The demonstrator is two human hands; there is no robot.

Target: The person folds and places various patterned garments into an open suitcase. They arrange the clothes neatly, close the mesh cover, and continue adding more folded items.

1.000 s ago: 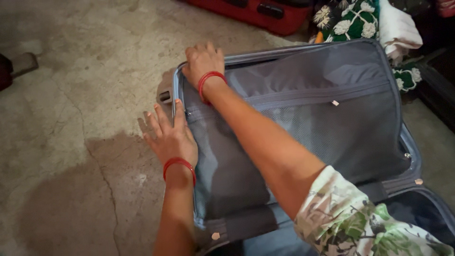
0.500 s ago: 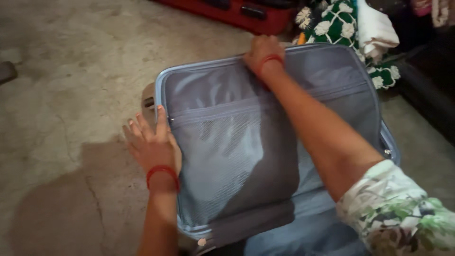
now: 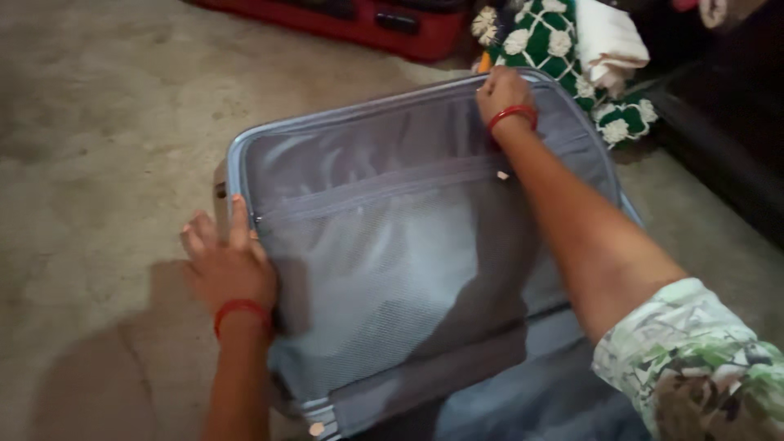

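Observation:
A light blue suitcase [image 3: 237,151] lies open on the concrete floor, its grey zipped mesh divider panel [image 3: 384,261] facing up. My left hand [image 3: 227,263] rests flat on the suitcase's left edge, fingers spread, a red bangle at the wrist. My right hand [image 3: 502,91] reaches across the panel and grips the far top rim near the right corner, fingers curled over the edge. It also wears a red bangle, and a floral sleeve covers my upper arm.
A red suitcase [image 3: 367,24] lies on the floor behind. A green crocheted cloth with white flowers [image 3: 555,49] and a white cloth [image 3: 608,41] are piled at the far right. Dark furniture [image 3: 727,139] borders the right side.
My right hand has slid along the far rim from the left corner to the right corner. My left hand stays on the left edge. The view has shifted.

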